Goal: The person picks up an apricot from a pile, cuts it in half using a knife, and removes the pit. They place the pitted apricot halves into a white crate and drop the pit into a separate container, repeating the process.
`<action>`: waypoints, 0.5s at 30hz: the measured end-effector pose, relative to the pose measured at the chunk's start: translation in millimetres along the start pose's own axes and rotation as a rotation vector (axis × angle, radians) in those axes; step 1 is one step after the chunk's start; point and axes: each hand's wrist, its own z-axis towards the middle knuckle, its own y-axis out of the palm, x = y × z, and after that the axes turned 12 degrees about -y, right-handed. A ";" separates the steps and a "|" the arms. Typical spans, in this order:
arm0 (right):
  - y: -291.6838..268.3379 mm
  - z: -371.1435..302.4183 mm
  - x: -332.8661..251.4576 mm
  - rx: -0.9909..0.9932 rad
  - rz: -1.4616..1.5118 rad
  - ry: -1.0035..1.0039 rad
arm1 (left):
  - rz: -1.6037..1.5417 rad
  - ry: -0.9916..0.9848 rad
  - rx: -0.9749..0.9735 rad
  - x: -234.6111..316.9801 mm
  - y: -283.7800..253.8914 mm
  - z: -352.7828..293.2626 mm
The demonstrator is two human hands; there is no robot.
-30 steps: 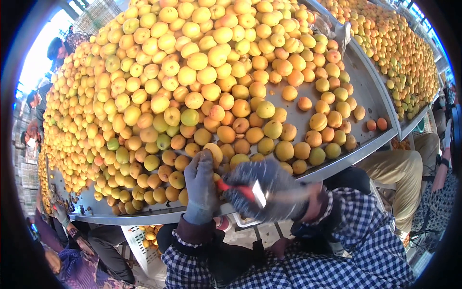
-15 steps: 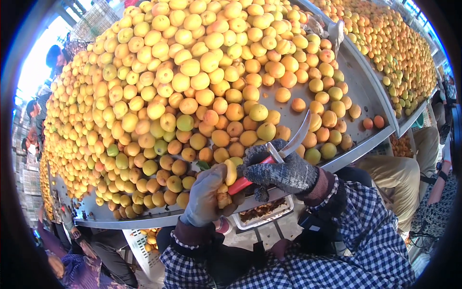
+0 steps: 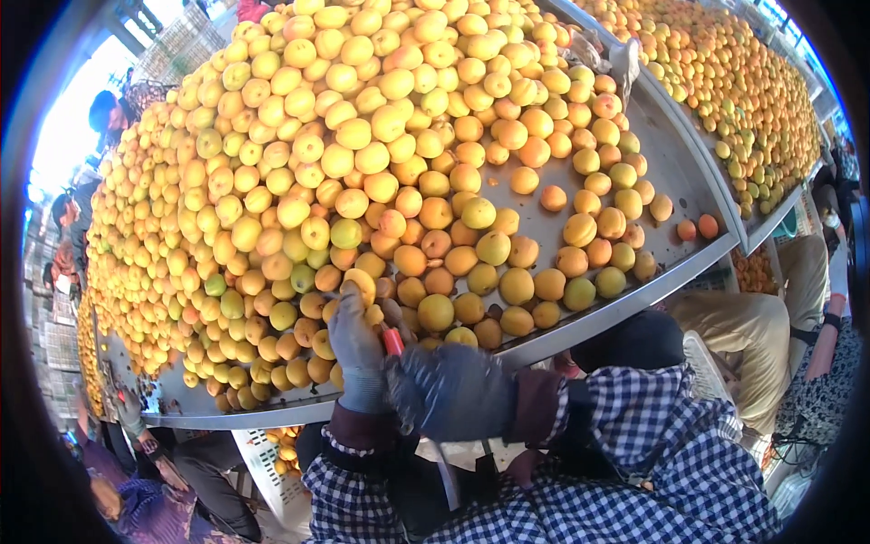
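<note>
Head view: orange-yellow fruit (image 3: 361,286) at tip of left grip (image 3: 357,335).

Bare tray (image 3: 669,156) right of centre leaves passing room. Piled fruit (image 3: 293,213) blocks the upper left, a metal divider (image 3: 712,181) the upper right.

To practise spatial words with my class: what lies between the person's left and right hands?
In the head view, a short piece of red handle shows between the left hand and the right hand; below it, they appear to overlap.
</note>
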 end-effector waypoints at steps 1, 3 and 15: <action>1.5 1.0 9.3 0.059 -0.025 -0.124 | -0.109 0.018 0.036 -0.2 -0.7 1.0; -51.1 9.6 3.5 0.228 0.894 0.402 | 0.165 0.391 0.246 -5.8 -11.6 4.4; -29.2 19.4 21.2 0.140 0.300 0.398 | 1.029 0.903 0.433 1.6 9.6 -28.0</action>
